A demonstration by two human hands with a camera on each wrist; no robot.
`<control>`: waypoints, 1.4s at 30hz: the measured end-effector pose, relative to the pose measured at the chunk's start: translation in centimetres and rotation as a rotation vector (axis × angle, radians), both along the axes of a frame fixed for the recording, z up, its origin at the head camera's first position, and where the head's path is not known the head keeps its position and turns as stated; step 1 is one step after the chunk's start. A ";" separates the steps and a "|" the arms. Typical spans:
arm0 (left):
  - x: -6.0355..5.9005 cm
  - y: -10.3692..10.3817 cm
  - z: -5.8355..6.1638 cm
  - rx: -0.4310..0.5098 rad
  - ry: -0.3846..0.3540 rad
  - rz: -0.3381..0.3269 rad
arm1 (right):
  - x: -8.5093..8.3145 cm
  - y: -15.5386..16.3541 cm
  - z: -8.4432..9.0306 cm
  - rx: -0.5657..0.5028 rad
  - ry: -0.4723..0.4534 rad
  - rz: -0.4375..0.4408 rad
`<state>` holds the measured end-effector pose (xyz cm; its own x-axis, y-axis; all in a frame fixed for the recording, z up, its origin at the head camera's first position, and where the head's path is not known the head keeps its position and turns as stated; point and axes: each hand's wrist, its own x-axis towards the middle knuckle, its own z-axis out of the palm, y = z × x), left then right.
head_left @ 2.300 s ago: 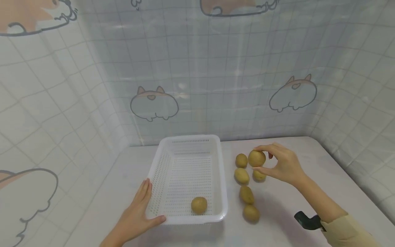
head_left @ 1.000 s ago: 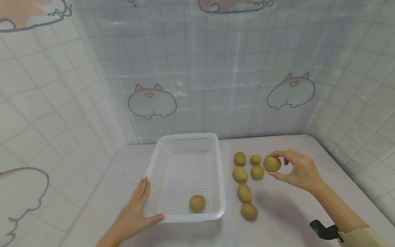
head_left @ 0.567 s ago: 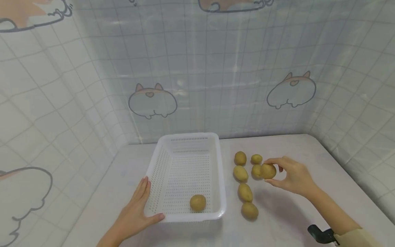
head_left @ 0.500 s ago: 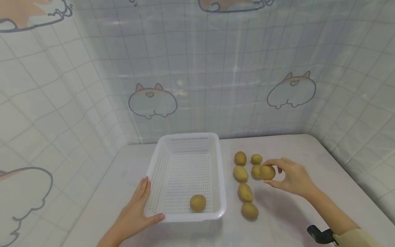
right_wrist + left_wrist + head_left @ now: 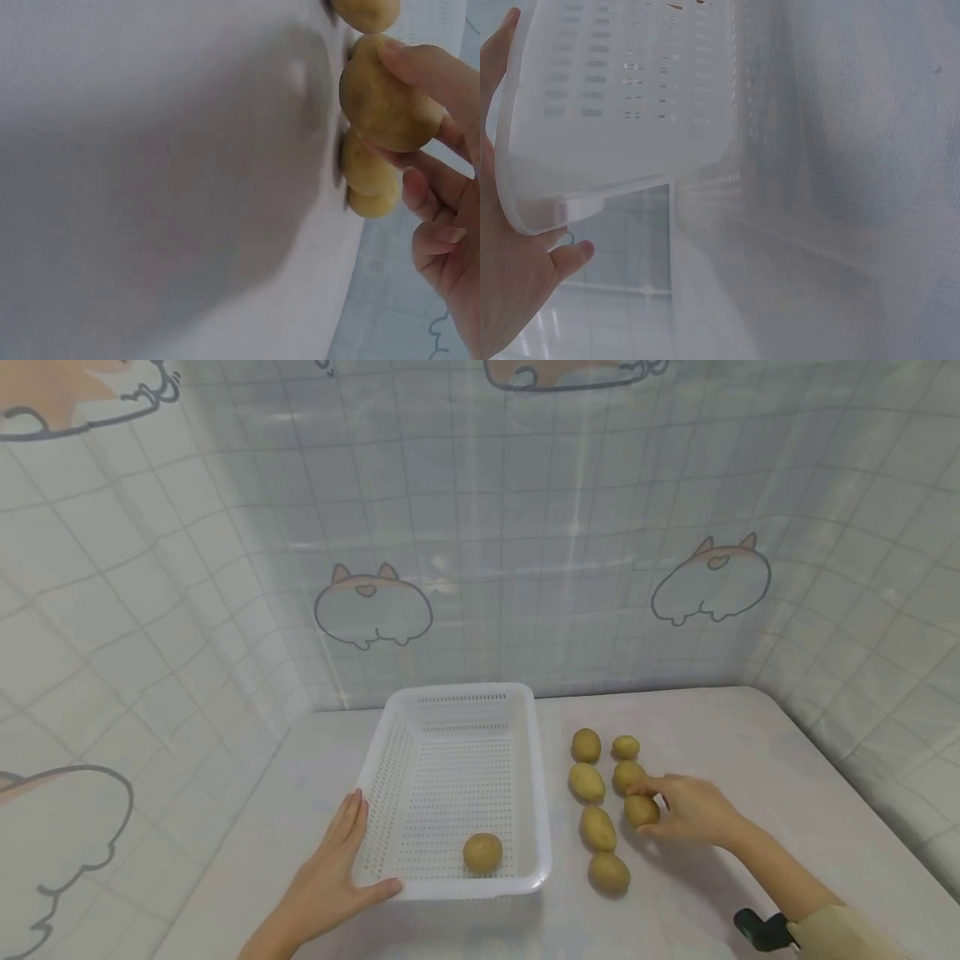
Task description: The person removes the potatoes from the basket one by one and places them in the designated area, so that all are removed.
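My right hand (image 5: 693, 808) pinches a round potato (image 5: 641, 812) between thumb and fingers, low at the near end of the right-hand row. In the right wrist view the held potato (image 5: 390, 97) is close to the tabletop; I cannot tell whether it touches. Beyond it lie another potato (image 5: 627, 776) and a smaller one (image 5: 626, 747). Several potatoes (image 5: 587, 782) form a second row to the left. My left hand (image 5: 324, 877) rests at the near left corner of a white perforated basket (image 5: 545, 827), straight fingers along its side, thumb on the front rim. One potato (image 5: 482, 853) lies inside.
The white tabletop (image 5: 720, 735) carries everything. A tile-patterned curtain (image 5: 510, 635) with cartoon drawings encloses the back and both sides. A dark strap-like piece (image 5: 761, 930) sits at my right wrist, by the beige sleeve.
My right hand first carried the round potato rightward from the back of the rows, then brought it leftward, nearer and down to the near end of the right-hand row. My left hand stayed put.
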<state>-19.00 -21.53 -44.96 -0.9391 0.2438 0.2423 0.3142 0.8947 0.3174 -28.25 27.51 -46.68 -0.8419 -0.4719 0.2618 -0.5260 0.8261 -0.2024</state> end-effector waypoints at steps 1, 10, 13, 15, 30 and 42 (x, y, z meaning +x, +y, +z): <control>0.0 0.0 0.0 0.000 0.000 0.001 | -0.1 0.0 -0.2 0.010 -0.008 0.004; 0.0 0.0 -0.1 0.001 0.016 -0.007 | -0.7 -0.5 -0.4 0.059 -0.081 -0.048; -0.1 0.0 -0.1 -0.002 0.017 -0.004 | -0.8 -0.7 -0.2 0.062 -0.104 -0.069; -0.1 0.0 0.0 -0.003 0.015 -0.003 | -0.8 -0.8 -0.1 0.068 -0.104 -0.072; 0.0 0.0 0.2 0.014 0.005 -0.006 | -0.3 -0.5 0.7 0.053 -0.053 -0.070; 0.0 0.1 0.1 0.015 -0.003 0.001 | 0.3 -0.1 2.1 -0.046 0.069 -0.002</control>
<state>-18.98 -21.48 -44.81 -0.9400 0.2394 0.2429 0.3125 0.8901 0.3319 -27.96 27.40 -44.54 -0.8220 -0.4563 0.3408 -0.5383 0.8180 -0.2029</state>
